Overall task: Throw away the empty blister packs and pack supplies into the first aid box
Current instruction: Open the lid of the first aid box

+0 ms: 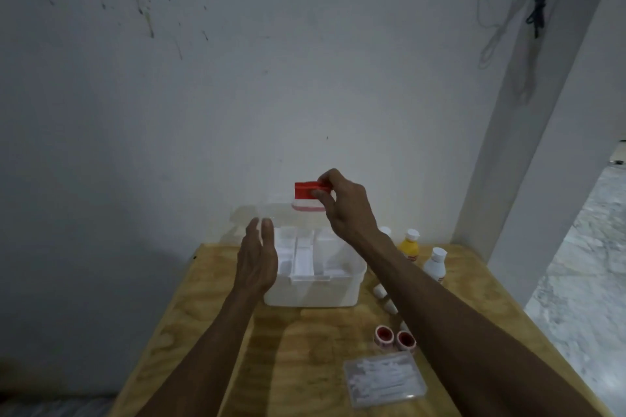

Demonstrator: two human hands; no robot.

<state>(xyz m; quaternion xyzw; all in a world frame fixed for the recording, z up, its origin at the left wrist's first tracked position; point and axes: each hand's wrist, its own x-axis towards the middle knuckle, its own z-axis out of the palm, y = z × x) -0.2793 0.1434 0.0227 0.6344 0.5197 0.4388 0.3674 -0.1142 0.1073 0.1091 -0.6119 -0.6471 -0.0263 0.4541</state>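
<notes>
Wooden table [210, 315] carries the white first aid box [315, 291], lid raised. Left hand [257, 257] is held flat, fingers straight, beside the box. Red latch [306, 191] on the lid is pinched by right hand [342, 203].

Dim, greyish indoor light; brighter daylight spills in from the right, over the pale speckled floor [589, 264]. Both forearms cast soft shadows on the yellowish plywood tabletop [210, 308]. The clear raised lid of the white plastic box [257, 213] is blurred. Straight lines bend toward the edges, and fine detail is soft throughout
</notes>
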